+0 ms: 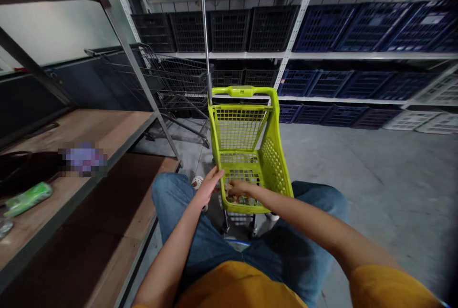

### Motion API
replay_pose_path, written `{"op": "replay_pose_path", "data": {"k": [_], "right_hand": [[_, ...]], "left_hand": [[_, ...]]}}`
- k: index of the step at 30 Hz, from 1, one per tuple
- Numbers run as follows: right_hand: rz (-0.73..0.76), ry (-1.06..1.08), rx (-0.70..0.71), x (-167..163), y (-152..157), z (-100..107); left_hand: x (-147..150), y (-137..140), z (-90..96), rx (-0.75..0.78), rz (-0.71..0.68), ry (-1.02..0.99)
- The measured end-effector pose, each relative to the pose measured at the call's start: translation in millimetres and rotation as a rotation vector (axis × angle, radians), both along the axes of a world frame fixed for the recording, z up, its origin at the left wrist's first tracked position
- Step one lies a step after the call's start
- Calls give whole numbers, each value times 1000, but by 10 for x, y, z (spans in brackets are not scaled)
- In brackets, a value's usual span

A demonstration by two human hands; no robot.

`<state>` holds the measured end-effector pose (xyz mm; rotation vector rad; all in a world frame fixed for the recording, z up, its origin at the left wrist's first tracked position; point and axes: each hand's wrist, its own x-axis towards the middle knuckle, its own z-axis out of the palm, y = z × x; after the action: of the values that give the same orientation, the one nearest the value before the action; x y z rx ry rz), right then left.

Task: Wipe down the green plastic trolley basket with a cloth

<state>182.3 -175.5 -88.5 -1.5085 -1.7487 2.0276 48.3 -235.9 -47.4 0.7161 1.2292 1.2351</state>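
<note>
Grey floor in the open area. White-framed rack along the far side, stacked with crates: black to the left, blue to the right, white low at far right. Metal-framed shelf with wooden boards close on the left. Dark wire trolley behind it, near the rack. Yellow-green cart on the floor directly ahead, between the wearer's jeans-clad knees; upright metal pole at its left handle corner. Green packet lying on the shelf's upper board. Left hand touching the cart's left rim, fingers extended; cannot tell whether its grip is closed on the rim. Right hand inside the cart's near end, grip closed on a crumpled brown wad, mostly hidden, low by the near-left corner.
</note>
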Motion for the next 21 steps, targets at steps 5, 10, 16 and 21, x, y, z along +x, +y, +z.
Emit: {"op": "replay_pose_path", "data": {"k": [5, 10, 16, 21], "right_hand": [[103, 312, -282, 89, -61, 369], [129, 422, -83, 281, -51, 781], [207, 30, 266, 177, -72, 330], [425, -131, 226, 53, -4, 149]], "left_hand": [[18, -82, -13, -27, 20, 10], [14, -27, -70, -35, 10, 26], [59, -18, -61, -12, 45, 36], [62, -40, -49, 30, 38, 63]]}}
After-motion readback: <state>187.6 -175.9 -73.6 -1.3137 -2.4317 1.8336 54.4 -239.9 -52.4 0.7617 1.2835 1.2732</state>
